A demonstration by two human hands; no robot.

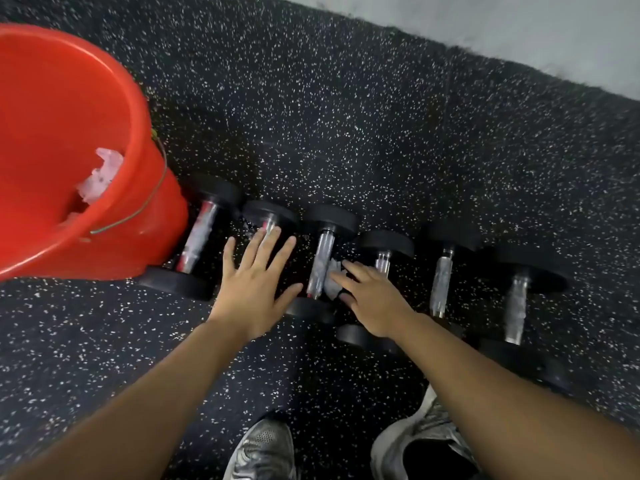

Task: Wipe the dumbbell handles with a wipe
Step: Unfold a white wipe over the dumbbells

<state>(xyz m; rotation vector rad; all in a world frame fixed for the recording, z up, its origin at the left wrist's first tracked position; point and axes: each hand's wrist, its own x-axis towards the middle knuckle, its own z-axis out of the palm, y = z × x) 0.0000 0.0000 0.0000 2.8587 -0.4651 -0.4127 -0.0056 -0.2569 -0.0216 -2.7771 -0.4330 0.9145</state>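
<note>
Crouched low: my right hand (372, 299) pinches the wipe (333, 280) against the third dumbbell handle (320, 263) in the floor row. Left hand (254, 277) splayed flat, apparently resting on the second dumbbell (268, 216). Red bucket (152, 216) left.

My left hand (254, 282) covers most of the second dumbbell's handle (268, 226) at frame centre. My right hand (372, 299) hides part of the wipe (333, 278). The red bucket (69, 140) runs off the left edge. My shoes (263, 452) are cut off at the bottom.
</note>
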